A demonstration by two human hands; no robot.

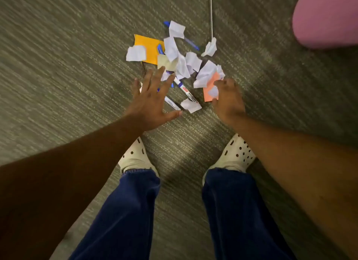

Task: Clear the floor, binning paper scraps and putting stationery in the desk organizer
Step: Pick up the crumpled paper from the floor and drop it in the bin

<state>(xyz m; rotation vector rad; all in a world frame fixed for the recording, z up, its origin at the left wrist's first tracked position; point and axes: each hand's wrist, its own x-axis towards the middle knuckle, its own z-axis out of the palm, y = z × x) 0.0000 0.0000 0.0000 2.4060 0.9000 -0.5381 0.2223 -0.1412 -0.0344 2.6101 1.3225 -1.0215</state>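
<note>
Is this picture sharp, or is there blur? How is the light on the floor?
Head view: the carpet is streaked by motion blur, strongest at the edges; the marker label is only partly readable. The left hand and right hand look soft. Light is dim, with a paler patch between the shoes.

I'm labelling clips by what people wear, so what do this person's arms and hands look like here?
Both forearms are bare: no sleeves reach into view. The left hand and right hand show no gloves, rings, watch or bracelet, as far as the blurred picture lets me tell.
</note>
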